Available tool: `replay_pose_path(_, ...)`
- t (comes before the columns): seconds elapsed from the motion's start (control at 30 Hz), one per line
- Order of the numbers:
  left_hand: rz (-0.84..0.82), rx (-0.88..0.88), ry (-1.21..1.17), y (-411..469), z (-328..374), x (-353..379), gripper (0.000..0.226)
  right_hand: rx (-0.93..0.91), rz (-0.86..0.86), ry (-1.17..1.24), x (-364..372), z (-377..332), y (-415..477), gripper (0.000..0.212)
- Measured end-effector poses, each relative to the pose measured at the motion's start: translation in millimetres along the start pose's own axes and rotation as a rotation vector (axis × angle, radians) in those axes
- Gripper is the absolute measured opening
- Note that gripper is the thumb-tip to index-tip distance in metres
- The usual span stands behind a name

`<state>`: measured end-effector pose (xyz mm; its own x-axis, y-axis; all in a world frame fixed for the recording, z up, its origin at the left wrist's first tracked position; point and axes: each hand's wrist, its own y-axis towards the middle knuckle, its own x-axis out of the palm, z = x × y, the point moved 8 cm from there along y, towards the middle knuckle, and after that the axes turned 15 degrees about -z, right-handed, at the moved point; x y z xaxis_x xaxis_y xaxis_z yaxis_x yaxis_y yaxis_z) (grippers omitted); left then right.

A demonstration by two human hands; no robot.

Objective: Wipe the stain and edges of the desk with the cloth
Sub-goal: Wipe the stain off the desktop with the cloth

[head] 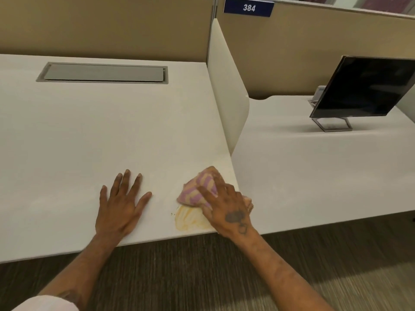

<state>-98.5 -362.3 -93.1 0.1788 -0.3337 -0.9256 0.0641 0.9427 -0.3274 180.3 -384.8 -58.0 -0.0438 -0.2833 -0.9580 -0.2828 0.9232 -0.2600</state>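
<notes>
A white desk (89,131) fills the left and middle of the view. Near its front right corner lies a smeared yellow stain (189,218). A bunched pink and cream striped cloth (197,189) rests on the desk at the far edge of the stain. My right hand (226,205) presses down on the cloth and grips it, covering its right part and the right part of the stain. My left hand (122,203) lies flat on the desk to the left of the stain, fingers spread, holding nothing.
A grey cable hatch (103,72) is set into the back of the desk. A cream divider panel (226,90) stands along the desk's right side. The neighbouring desk (314,176) carries a dark monitor (363,86). Tan partition walls rise behind. Carpet lies below the front edge.
</notes>
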Motion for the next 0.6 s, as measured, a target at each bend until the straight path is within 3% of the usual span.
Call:
replay_pose_path(0.2,0.014,0.0,0.003,0.6,-0.1,0.4,0.079,0.309,-0.007,0.113,-15.7,44.4,34.4,0.054)
replay_pose_path(0.27,0.014,-0.003,0.007,0.7,-0.4,0.7,0.079,0.326,-0.021,0.167,-18.7,35.2,55.0,0.055)
replay_pose_path(0.37,0.009,-0.008,0.014,1.4,0.5,0.0,0.078,0.206,-0.04,0.128,-15.9,3.3,63.7,0.055)
replay_pose_path(0.53,0.002,-0.012,0.012,0.0,1.7,-1.0,0.076,-0.179,-0.053,0.004,-9.7,-30.7,17.1,0.049)
replay_pose_path(0.6,0.002,-0.017,0.012,-0.4,1.6,-1.4,0.073,-0.166,-0.053,0.025,-12.3,-14.6,6.4,0.046)
